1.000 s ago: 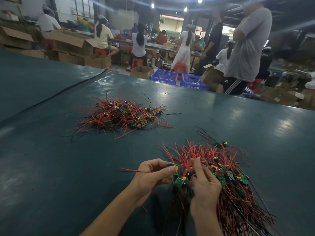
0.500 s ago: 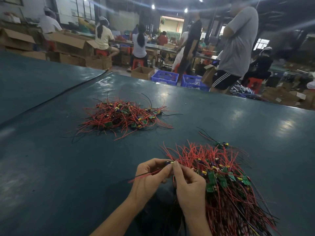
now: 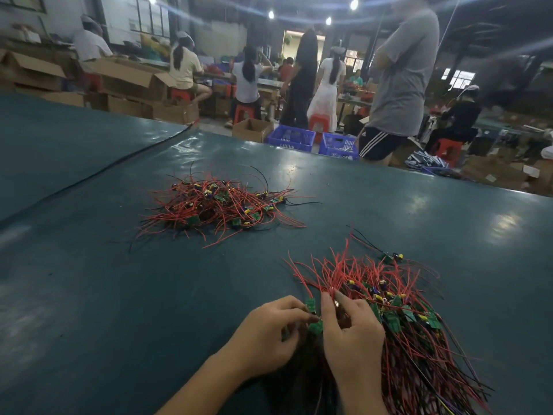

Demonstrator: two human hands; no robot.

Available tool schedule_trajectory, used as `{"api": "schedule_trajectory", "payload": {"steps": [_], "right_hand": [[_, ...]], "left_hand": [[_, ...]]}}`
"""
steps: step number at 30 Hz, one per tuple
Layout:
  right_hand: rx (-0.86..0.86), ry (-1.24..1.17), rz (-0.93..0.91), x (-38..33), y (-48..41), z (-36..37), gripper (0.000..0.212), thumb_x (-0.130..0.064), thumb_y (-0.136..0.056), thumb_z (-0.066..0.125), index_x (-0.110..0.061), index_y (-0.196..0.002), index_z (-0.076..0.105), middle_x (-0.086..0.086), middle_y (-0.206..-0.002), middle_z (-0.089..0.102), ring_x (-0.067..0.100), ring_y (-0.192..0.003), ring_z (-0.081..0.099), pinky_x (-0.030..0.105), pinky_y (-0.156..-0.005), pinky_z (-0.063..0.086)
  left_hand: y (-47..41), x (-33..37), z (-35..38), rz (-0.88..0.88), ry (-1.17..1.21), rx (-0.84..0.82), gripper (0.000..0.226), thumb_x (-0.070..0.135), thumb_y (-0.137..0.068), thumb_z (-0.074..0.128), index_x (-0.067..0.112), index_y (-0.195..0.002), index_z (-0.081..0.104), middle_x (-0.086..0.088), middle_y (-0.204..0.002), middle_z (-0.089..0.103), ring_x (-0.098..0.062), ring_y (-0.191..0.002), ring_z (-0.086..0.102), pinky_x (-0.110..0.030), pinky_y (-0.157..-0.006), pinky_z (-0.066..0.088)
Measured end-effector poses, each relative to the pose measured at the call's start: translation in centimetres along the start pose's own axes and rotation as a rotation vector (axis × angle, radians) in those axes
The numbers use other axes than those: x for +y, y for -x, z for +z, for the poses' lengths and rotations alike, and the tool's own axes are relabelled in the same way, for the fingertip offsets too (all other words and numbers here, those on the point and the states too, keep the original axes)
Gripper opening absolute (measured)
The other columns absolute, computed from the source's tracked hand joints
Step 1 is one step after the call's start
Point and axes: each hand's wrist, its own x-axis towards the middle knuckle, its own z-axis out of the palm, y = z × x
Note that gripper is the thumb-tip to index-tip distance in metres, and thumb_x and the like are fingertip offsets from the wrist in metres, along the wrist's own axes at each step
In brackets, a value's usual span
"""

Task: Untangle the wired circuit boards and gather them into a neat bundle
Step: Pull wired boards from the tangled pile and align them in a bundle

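On the teal tabletop (image 3: 89, 295) lie wired boards (image 3: 398, 307) (workers (image 3: 185, 64), cardboard boxes (image 3: 128, 82) beyond).

Our dark teal table (image 3: 89, 295) fills the lower frame. At centre left, the far pile (image 3: 218, 208) is mostly red wire with some black strands, flecked with green boards and yellow parts. The near bundle (image 3: 413, 319) at lower right shows the same red, black, green and yellow. Across the top we see blue crates (image 3: 291, 139), red stools (image 3: 243, 110), brown cardboard boxes (image 3: 125, 76), a grey T-shirt (image 3: 404, 70) and white-striped black shorts (image 3: 377, 143).
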Motion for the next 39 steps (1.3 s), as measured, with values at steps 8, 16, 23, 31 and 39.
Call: {"api": "schedule_trajectory", "payload": {"steps": [8,16,23,31,39], "right_hand": [[-0.191,0.511,0.066,-0.3,0.6,0.1,0.054,-0.043,-0.095,0.055,-0.036,-0.146,0.039,-0.011,-0.122,0.044,0.012,-0.114,0.042,0.021,-0.062,0.034],[-0.208,0.204,-0.193,-0.3,1.3,1.6,0.029,-0.013,-0.088,0.069,-0.01,-0.117,0.07,-0.004,-0.088,0.059,0.02,-0.085,0.053,0.023,-0.08,0.039],[-0.296,0.188,-0.251,0.1,1.3,2.2,0.027,-0.017,-0.099,0.053,-0.013,-0.121,0.067,-0.008,-0.092,0.061,0.011,-0.092,0.054,0.036,-0.095,0.046],[-0.28,0.215,-0.252,0.1,1.3,2.4,0.031,-0.023,-0.098,0.053,-0.017,-0.127,0.063,-0.007,-0.097,0.064,0.013,-0.095,0.055,0.033,-0.092,0.046],[-0.305,0.257,-0.247,0.3,1.2,2.4,0.033,-0.03,-0.098,0.052,-0.022,-0.128,0.061,-0.011,-0.099,0.063,0.011,-0.095,0.053,0.026,-0.086,0.044]], "left_hand": [[-0.1,-1.0,-0.6,-0.121,0.007,0.096,0.024,0.014,-0.085,0.057,0.021,-0.1,0.074,0.012,-0.093,0.067,-0.009,-0.079,0.063,-0.035,-0.072,0.052],[-1.8,-3.1,-3.1,-0.263,-0.15,0.421,0.02,0.006,-0.082,0.067,0.016,-0.098,0.074,0.005,-0.093,0.07,-0.014,-0.085,0.064,-0.038,-0.083,0.052],[-7.2,-8.6,-9.7,-0.556,-0.465,0.468,0.038,0.019,-0.086,0.062,0.015,-0.124,0.061,-0.009,-0.131,0.053,-0.029,-0.121,0.043,-0.042,-0.101,0.036],[-12.0,-12.5,-14.2,-0.854,-0.658,-0.009,0.061,0.036,-0.086,0.059,0.031,-0.143,0.039,-0.014,-0.161,0.008,-0.036,-0.143,0.019,-0.054,-0.114,0.019],[-12.6,-13.1,-14.5,-0.932,-0.673,-0.13,0.066,0.04,-0.088,0.058,0.03,-0.147,0.029,-0.017,-0.155,0.018,-0.039,-0.138,0.027,-0.052,-0.112,0.024]]}}
